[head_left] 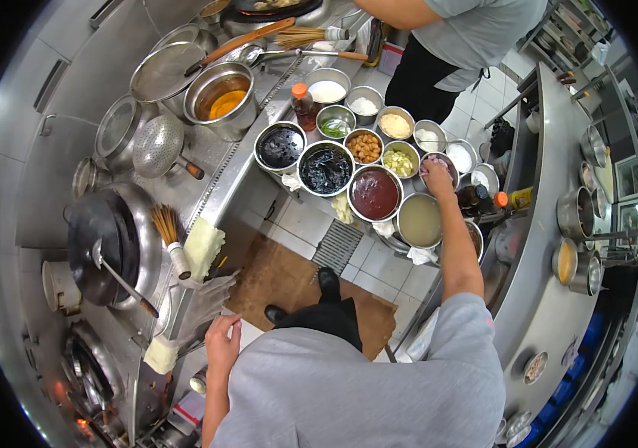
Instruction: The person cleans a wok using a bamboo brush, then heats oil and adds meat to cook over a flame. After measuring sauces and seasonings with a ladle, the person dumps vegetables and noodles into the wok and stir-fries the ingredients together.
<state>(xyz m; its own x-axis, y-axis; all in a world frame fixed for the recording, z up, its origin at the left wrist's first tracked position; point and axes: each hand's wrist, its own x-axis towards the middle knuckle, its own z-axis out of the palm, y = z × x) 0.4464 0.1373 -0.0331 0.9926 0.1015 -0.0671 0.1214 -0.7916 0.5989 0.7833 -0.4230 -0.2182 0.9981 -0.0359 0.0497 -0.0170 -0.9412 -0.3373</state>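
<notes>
My right hand (438, 177) reaches forward into a steel bowl (450, 158) of purplish pieces that look like chopped red onion (426, 166). Its fingers are closed on some of them, though partly hidden. Around it stand a pot of cloudy liquid (419, 220), a pot of dark red sauce (374, 193), a bowl of chopped garlic (399, 163) and a bowl of white powder (459, 156). Low at my left side, my left hand (222, 345) hangs beside the stove edge, its fingers curled together with nothing visible in them.
On the left, the stove holds a wok with a ladle (125, 280), a bamboo brush (169, 239), a perforated skimmer (159, 145) and a pot of oil (221, 97). Another person (476, 37) stands at the back. A steel counter (536, 246) runs along the right.
</notes>
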